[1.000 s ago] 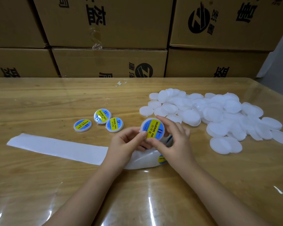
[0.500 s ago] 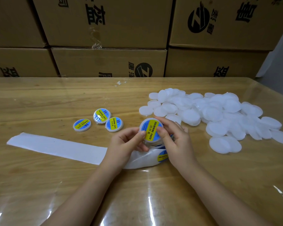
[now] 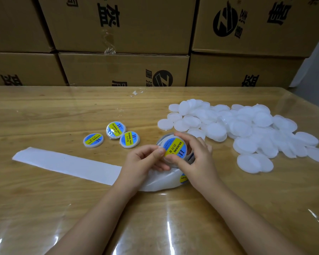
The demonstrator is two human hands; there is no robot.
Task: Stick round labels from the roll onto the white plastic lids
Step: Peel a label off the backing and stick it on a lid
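Finishing a stick-on step, left hand (image 3: pixel 144 161) and right hand (image 3: pixel 198 159) pinch one labelled lid (image 3: pixel 174 147) over the roll (image 3: pixel 183 178), thumbs smoothing; next, likely: place it with finished lids (image 3: pixel 129 139) left of the roll.

I can't see most of the label roll (image 3: pixel 173 183): the left hand (image 3: pixel 144 161) and right hand (image 3: pixel 197 159) pinch the labelled lid (image 3: pixel 174 147) in front of it. At 5 o'clock from that lid, 1 roll label (image 3: pixel 183 178) shows only a sliver. The backing strip (image 3: pixel 66 165) vanishes under the left hand. At 3 o'clock the lid pile (image 3: pixel 247 129) overlaps too much to count. At 12 o'clock the cardboard boxes (image 3: pixel 122 24) are cropped, their print incomplete. A white scrap (image 3: pixel 136 93) is too small to identify.
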